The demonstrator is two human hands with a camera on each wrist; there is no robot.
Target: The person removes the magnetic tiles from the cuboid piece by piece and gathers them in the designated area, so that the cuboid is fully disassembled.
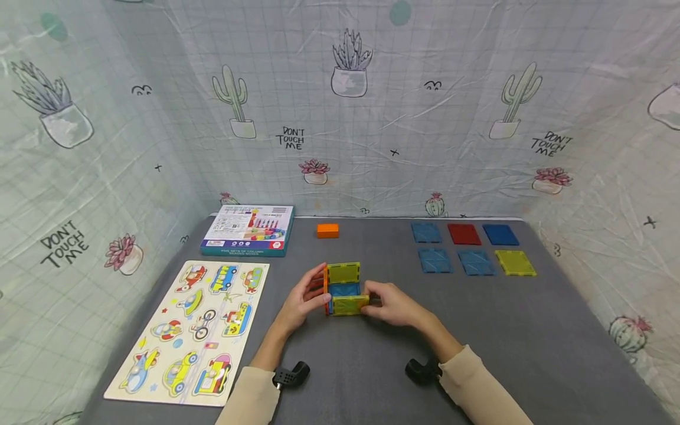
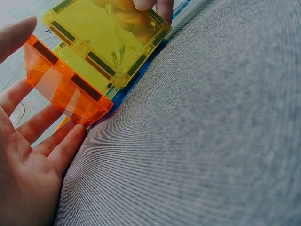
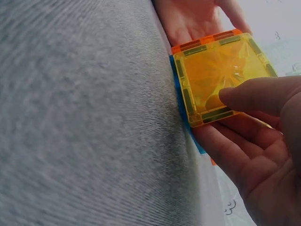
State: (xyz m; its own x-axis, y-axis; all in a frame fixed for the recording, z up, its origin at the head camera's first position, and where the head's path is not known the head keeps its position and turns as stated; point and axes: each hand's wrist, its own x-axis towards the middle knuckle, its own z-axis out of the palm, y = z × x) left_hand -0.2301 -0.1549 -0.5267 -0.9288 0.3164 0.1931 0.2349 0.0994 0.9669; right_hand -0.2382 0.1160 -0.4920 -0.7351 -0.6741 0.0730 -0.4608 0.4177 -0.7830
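Centrally on the desk (image 1: pixel 494 336), a partial box of translucent magnetic tiles is held between two hands. A blue base tile (image 1: pixel 344 290) is laid flat beneath; a far yellow tile (image 1: pixel 343 273) and an orange tile (image 1: pixel 326 289) are stood as walls at its far and left sides. A near yellow tile (image 1: pixel 349 306) is pinched by the right hand (image 1: pixel 394 304), the thumb pressed to its outer face and fingers placed behind, presumably so that it can be kept upright. Whether its lower edge is joined to the base cannot be told. The orange tile's outer face is met by the left hand (image 1: pixel 300 302), its fingers extended rather than clenched; sideways tipping is probably thus resisted.

Toward the far right corner, six loose tiles (image 1: pixel 464 236) are set out flat in two rows of three, apparently so that each can be lifted singly. An orange block (image 1: pixel 327 231) is placed near the far edge. A boxed toy set (image 1: pixel 239 233) is kept in the far left corner and a puzzle board (image 1: pixel 234 342) along the left edge, presumably out of the hands' way.
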